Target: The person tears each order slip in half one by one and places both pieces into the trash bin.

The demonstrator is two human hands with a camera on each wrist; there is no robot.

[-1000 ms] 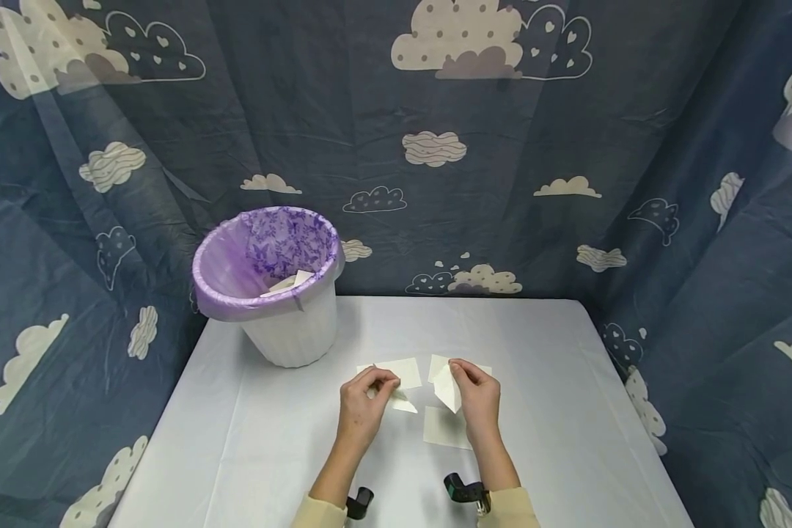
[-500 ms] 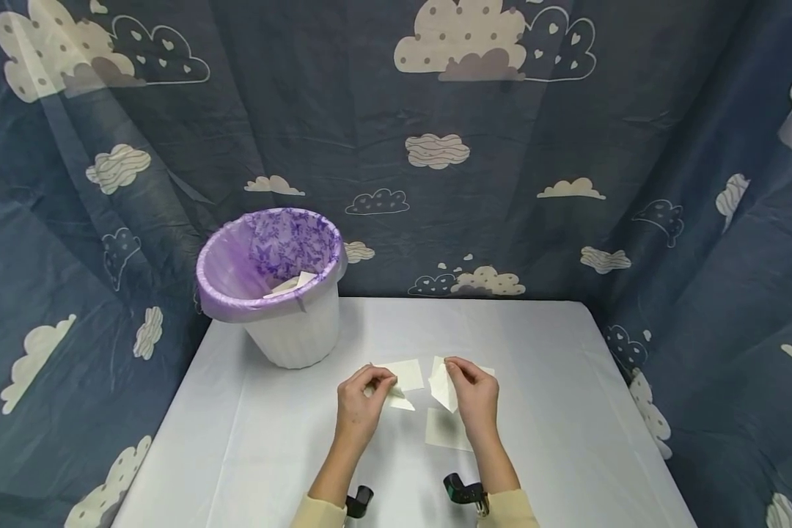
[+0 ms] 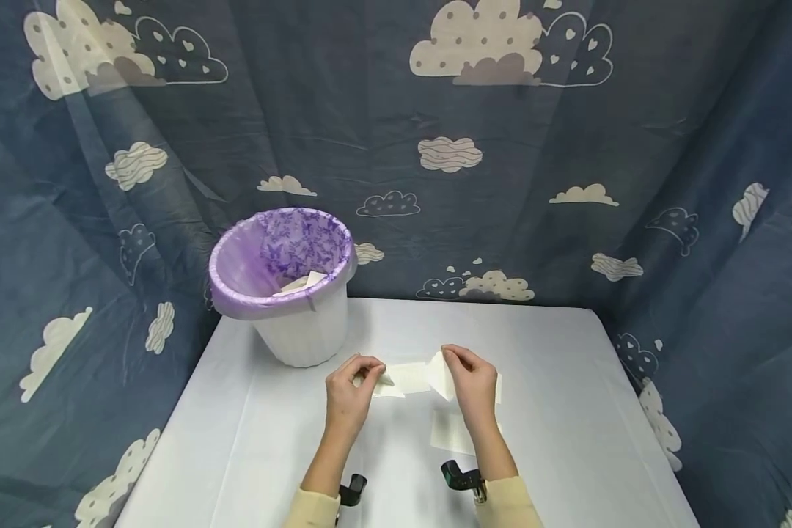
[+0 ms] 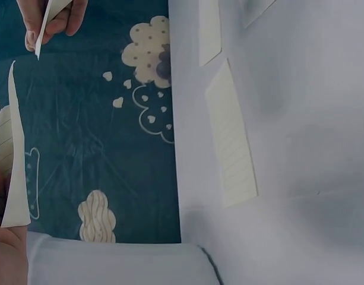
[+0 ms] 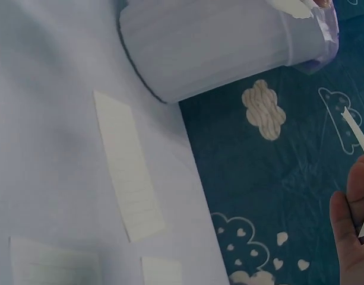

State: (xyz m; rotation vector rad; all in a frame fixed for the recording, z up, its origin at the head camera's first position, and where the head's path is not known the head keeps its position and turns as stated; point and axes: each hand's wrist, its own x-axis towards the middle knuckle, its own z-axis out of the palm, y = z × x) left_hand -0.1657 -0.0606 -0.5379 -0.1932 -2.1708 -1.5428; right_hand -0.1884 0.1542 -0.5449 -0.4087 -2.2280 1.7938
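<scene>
My left hand (image 3: pixel 350 389) pinches a pale cream piece of paper (image 3: pixel 388 391) between thumb and fingers, left of centre over the table. In the left wrist view this paper (image 4: pixel 16 172) stands nearly edge-on. To the right, my right hand (image 3: pixel 474 381) pinches another cream piece of paper (image 3: pixel 441 375), folded or bent, by its upper part. The two held pieces are apart. Beneath the hands, a faintly lined paper sheet (image 5: pixel 127 166) lies flat on the table. A second sheet (image 3: pixel 450 433) lies nearer me, and a third (image 3: pixel 499 389) is mostly hidden behind the right hand.
At the back left of the white table (image 3: pixel 554 425) stands a white bin (image 3: pixel 306 330) lined with a purple bag (image 3: pixel 227 290). Pieces of paper (image 3: pixel 303 284) show inside it. A dark blue cloud-print curtain (image 3: pixel 343 110) closes off the back and sides.
The left hand has moved left with its paper, closer to the bin. The right hand has risen slightly with its paper. The head view has shifted a little.
</scene>
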